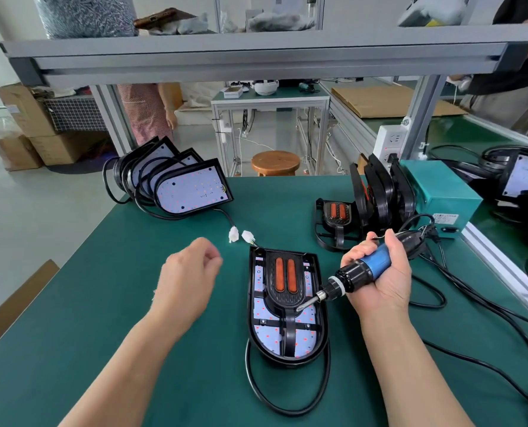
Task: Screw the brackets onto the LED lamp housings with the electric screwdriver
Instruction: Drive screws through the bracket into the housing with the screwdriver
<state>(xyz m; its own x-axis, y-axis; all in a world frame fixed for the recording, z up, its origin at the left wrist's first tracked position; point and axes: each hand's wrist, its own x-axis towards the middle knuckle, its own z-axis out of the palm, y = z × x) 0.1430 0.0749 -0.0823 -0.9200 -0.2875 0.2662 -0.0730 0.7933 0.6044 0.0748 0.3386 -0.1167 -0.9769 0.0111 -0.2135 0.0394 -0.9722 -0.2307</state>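
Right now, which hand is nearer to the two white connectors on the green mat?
Left. The left hand hovers loosely curled just left of the white connectors, not touching. The right hand is farther right, holding the electric screwdriver at the lamp housing.

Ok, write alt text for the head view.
A right hand holds an electric screwdriver, bit on the bracket of an LED lamp housing on a green table. The left hand hovers loosely curled beside it.
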